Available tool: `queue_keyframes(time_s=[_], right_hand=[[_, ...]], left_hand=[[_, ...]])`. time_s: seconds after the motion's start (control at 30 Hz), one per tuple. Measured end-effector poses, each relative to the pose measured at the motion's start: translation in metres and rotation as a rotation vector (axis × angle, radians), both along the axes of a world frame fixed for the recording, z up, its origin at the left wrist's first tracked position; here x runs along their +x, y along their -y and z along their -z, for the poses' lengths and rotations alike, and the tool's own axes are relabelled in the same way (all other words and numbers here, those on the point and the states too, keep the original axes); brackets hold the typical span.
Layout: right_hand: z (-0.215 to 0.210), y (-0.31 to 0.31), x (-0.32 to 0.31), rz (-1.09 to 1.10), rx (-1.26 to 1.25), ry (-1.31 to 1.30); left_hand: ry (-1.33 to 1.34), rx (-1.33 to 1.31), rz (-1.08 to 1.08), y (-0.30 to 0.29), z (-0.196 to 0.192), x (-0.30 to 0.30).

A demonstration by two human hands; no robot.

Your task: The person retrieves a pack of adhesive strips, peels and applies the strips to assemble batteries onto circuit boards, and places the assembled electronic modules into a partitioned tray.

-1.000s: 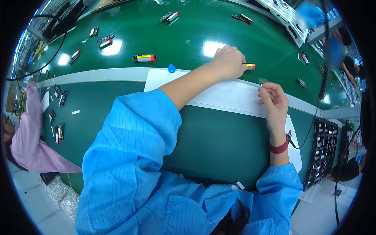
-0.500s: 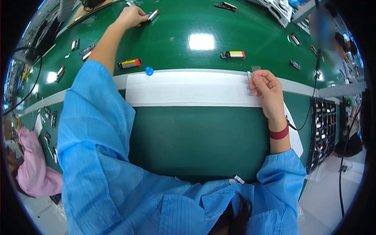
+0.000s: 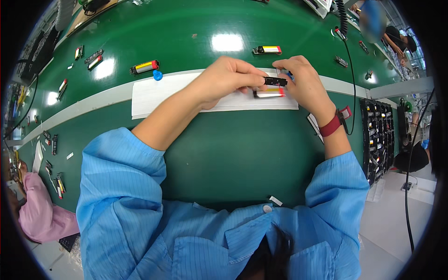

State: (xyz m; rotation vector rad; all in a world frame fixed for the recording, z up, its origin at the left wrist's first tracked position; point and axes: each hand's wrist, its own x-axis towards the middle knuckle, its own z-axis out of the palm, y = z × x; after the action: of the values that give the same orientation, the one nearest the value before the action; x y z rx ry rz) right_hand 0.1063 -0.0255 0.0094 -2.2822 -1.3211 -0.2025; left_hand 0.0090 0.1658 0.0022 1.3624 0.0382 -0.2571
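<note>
Left hand and right hand meeting over a white paper strip on the green bench. Small black component pinched between fingertips of both hands, held level just above the strip; left grip closed on its left end, right grip closed on its right end. Silvery flat cell with a red edge lying on the strip directly beneath the black component, partly under the fingers. Red wristband on the right wrist; blue sleeves on both forearms. Blue cap at the strip's upper left edge, just beside a yellow-and-red cylinder. Second similar cylinder beyond the hands, apart from them. Tray of dark parts at the bench's right end. Pink-sleeved person at lower left.
</note>
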Motion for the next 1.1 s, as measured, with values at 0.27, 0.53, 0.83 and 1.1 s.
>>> queue_keyframes(time_s=[0.27, 0.53, 0.83, 1.1], right_hand=[[-0.018, -0.01, -0.014, 0.032, -0.159, 0.14], [-0.035, -0.013, -0.061, 0.157, 0.887, -1.068], [-0.004, -0.024, -0.054, 0.134, 0.829, -1.008], [-0.008, -0.022, -0.052, 0.115, 0.778, -1.065]], left_hand=[[0.071, -0.015, -0.014, -0.001, 0.014, -0.005], [-0.122, -0.374, -0.061, -0.006, 0.005, -0.013], [-0.051, -0.458, -0.015, -0.014, 0.002, -0.02], [-0.034, -0.454, 0.01, -0.017, 0.003, -0.021]])
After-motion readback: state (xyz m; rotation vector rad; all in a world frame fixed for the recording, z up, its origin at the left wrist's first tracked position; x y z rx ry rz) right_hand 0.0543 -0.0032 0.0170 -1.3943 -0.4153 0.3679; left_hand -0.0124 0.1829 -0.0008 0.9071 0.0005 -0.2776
